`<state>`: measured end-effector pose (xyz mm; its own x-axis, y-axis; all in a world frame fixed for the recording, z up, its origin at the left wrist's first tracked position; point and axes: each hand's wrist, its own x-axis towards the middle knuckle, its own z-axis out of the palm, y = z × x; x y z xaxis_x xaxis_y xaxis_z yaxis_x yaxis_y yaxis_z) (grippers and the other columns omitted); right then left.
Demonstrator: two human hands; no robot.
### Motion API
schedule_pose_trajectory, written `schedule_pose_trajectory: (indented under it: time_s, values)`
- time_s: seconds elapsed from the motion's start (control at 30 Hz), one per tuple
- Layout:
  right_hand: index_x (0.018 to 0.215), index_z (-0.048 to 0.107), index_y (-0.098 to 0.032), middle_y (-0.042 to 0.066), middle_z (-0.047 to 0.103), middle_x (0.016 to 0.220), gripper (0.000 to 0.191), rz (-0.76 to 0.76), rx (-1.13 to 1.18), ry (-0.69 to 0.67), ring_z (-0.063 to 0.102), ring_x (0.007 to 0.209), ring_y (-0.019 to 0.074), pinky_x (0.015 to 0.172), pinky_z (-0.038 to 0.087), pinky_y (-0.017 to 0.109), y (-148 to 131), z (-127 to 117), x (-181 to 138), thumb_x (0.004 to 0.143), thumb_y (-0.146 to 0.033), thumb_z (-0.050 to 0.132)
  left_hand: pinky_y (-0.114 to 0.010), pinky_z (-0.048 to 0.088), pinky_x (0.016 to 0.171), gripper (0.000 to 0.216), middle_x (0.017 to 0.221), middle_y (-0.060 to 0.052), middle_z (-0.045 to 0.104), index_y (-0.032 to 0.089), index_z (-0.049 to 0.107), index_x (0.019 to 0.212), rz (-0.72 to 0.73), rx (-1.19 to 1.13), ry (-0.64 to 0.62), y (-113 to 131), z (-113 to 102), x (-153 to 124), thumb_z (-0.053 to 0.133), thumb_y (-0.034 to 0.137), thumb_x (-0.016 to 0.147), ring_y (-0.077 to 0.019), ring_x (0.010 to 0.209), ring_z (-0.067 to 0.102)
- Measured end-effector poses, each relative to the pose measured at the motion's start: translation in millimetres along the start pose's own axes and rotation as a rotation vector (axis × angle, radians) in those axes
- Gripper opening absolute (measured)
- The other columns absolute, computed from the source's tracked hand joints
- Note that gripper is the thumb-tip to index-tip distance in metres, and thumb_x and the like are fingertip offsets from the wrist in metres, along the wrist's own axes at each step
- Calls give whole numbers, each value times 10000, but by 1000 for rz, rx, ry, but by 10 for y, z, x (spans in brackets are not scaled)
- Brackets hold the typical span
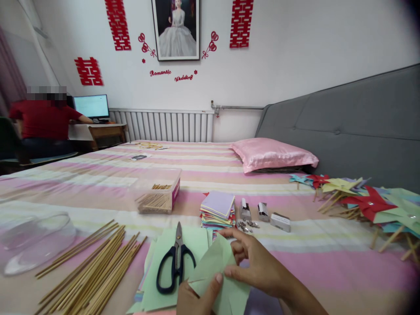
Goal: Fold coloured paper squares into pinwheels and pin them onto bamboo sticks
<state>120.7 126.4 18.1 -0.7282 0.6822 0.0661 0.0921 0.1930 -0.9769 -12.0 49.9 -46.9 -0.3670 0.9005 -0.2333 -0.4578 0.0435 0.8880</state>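
Both my hands hold a pale green paper square (216, 262) low in the middle, folded into points. My left hand (197, 295) pinches its lower edge with the thumb on top. My right hand (259, 262) grips the right side, fingers curled over the fold. Black-handled scissors (175, 262) lie shut on a green sheet (197, 240) just left of my hands. A stack of coloured paper squares (218, 210) sits beyond my hands, with small metal pins (246, 226) beside it.
Several bamboo sticks (95, 267) lie at the left next to a clear lid (33, 243). A clear box of sticks (159, 197) stands farther back. Finished pinwheels (367, 203) pile at the right. Small staple boxes (280, 221) are nearby. A pink pillow (272, 153) lies behind. A person in red (42, 122) sits at a desk far left.
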Motion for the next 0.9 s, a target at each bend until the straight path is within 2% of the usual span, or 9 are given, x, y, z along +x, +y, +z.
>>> schedule_pose_trajectory:
  time_s: [0.13, 0.27, 0.4, 0.5, 0.6, 0.67, 0.73, 0.9]
  values:
    - [1193, 424, -165, -18, 616, 730, 586, -11, -54, 13, 533, 620, 107, 605, 420, 234, -23, 33, 4, 645, -72, 607, -369, 498, 570, 398, 558, -138, 706, 67, 731, 727, -25, -37, 43, -3, -10, 15, 808, 363, 472, -292, 573, 653]
    - [1256, 385, -195, -22, 617, 761, 703, -18, -97, 22, 532, 642, 112, 629, 427, 248, -39, 39, 4, 615, -75, 651, -361, 503, 578, 353, 552, -120, 709, 89, 726, 698, -41, -64, 86, -2, -17, 23, 816, 329, 456, -296, 601, 656]
    - [1300, 332, -257, -2, 620, 898, 829, -64, -201, 65, 560, 795, 155, 723, 432, 291, -93, -43, -38, 581, -103, 714, -376, 510, 587, 401, 549, -111, 710, 87, 722, 762, -47, -85, 113, 6, -13, 27, 820, 312, 444, -306, 613, 665]
    - [1243, 410, -265, 8, 594, 920, 691, -99, -324, 184, 550, 874, 176, 800, 426, 324, -189, -131, -108, 625, -100, 672, -389, 513, 624, 389, 572, -115, 717, 88, 717, 755, -69, -134, 139, 7, -11, 34, 824, 274, 431, -318, 654, 674]
    - [1099, 535, -238, -9, 576, 773, 435, -111, -390, 232, 547, 725, 145, 717, 445, 285, -295, -188, -199, 690, -109, 605, -377, 517, 602, 369, 573, -110, 718, 92, 706, 734, -83, -154, 155, 8, -15, 38, 827, 260, 429, -312, 642, 678]
    - [968, 608, -220, -24, 563, 664, 286, -88, -369, 166, 532, 617, 123, 612, 441, 240, -342, -202, -259, 702, -117, 591, -362, 518, 578, 367, 585, -109, 723, 93, 699, 729, -81, -156, 170, 24, -14, 31, 829, 268, 433, -303, 628, 679]
    - [894, 650, -214, -20, 594, 634, 228, -22, -319, 49, 546, 587, 118, 555, 428, 210, -358, -204, -307, 687, -127, 613, -355, 519, 577, 356, 596, -110, 726, 93, 691, 716, -82, -174, 185, 61, -1, 12, 829, 275, 443, -298, 627, 680]
    - [997, 667, -266, 7, 695, 780, 420, 168, -228, -214, 628, 674, 145, 576, 442, 191, -280, -167, -309, 625, -75, 627, -363, 523, 611, 306, 573, -92, 720, 84, 679, 714, -125, -287, 118, 185, 60, -50, 819, 239, 491, -290, 626, 683]
